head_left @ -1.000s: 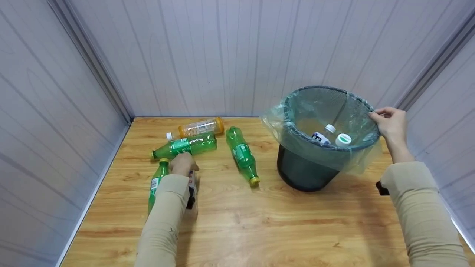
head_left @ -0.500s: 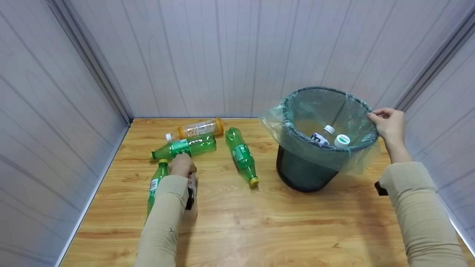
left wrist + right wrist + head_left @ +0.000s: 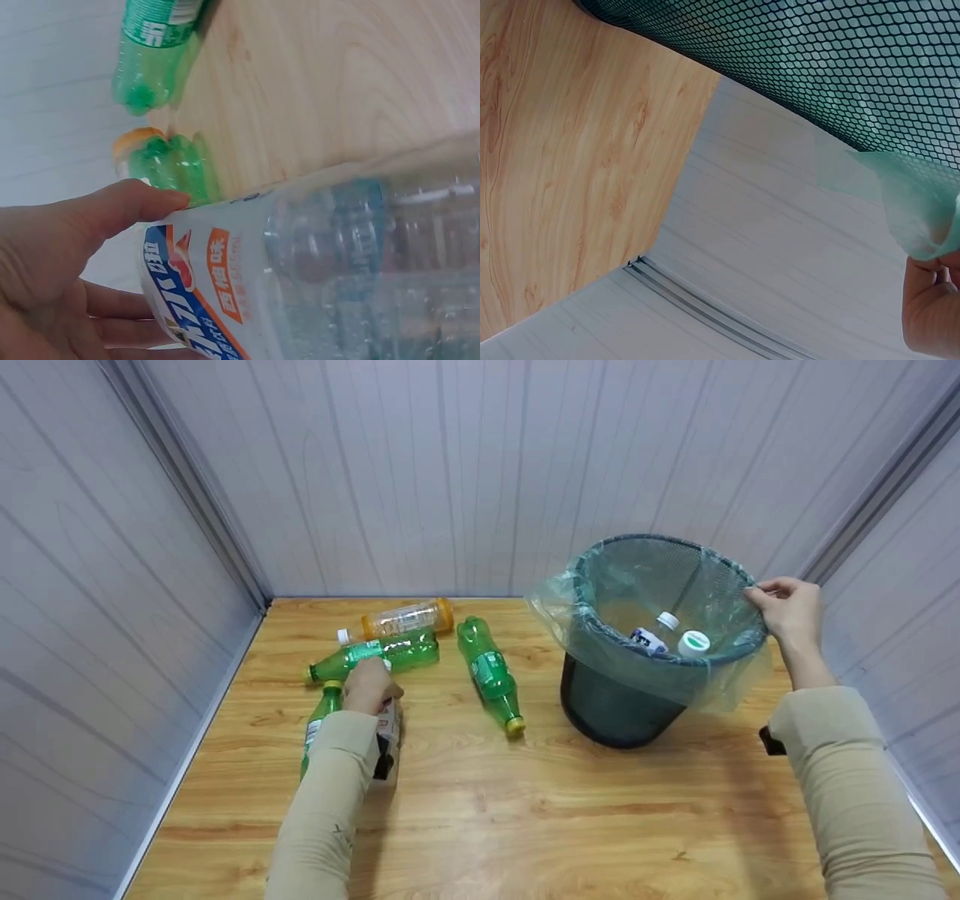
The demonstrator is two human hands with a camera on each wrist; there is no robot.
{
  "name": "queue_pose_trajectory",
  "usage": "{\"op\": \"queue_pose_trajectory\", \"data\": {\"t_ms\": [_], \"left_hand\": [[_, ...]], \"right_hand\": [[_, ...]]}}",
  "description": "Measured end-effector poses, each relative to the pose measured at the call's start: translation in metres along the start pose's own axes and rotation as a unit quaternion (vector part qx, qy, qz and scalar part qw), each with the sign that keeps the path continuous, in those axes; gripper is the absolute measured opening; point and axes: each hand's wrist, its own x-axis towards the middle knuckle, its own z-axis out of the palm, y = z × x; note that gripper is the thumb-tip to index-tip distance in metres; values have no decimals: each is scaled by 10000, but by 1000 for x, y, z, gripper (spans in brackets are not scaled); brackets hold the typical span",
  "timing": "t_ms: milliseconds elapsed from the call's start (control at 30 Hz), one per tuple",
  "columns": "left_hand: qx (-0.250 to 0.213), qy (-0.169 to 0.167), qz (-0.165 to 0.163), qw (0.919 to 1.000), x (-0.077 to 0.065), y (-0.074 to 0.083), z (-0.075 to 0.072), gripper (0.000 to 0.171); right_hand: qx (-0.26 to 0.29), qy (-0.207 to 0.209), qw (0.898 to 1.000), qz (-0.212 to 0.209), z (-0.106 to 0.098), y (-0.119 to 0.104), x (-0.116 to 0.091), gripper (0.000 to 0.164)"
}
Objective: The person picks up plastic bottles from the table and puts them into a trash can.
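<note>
My left hand [image 3: 370,686] grips a clear plastic bottle [image 3: 300,270] with a white, blue and orange label, thumb on one side and fingers on the other. In the head view, the hand and sleeve cover much of this bottle. One green bottle [image 3: 325,711] lies just left of the hand, and another green bottle [image 3: 397,651] lies right beyond it. My right hand [image 3: 791,611] pinches the edge of a thin green bin liner [image 3: 919,199] at the right rim of a black mesh bin [image 3: 622,709].
A bottle with orange ends [image 3: 405,620] lies near the back wall. A third green bottle [image 3: 491,675] lies between the left hand and the bin. Inside the lined bin are white-capped bottles [image 3: 666,622]. Panelled walls [image 3: 480,472] enclose the wooden table [image 3: 525,825] on three sides.
My left hand has risen slightly with the clear bottle, and more of the bottle shows beside the wrist. The right hand stays at the bin's rim.
</note>
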Motion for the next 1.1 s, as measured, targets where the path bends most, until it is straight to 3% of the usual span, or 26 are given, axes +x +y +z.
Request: {"op": "queue_pose_trajectory", "data": {"t_ms": [467,633,1100], "left_hand": [[-809,662,515,9932,-11,21,-20,36],[-1018,866,683,9887,-18,27,-26,44],[-1657,1524,1470,9632,-38,49,-40,62]], "right_hand": [[239,-71,9997,-60,-1,0,1,33],[301,-99,9995,-73,-2,0,0,31],[118,-79,9999,-75,-2,0,0,37]]}}
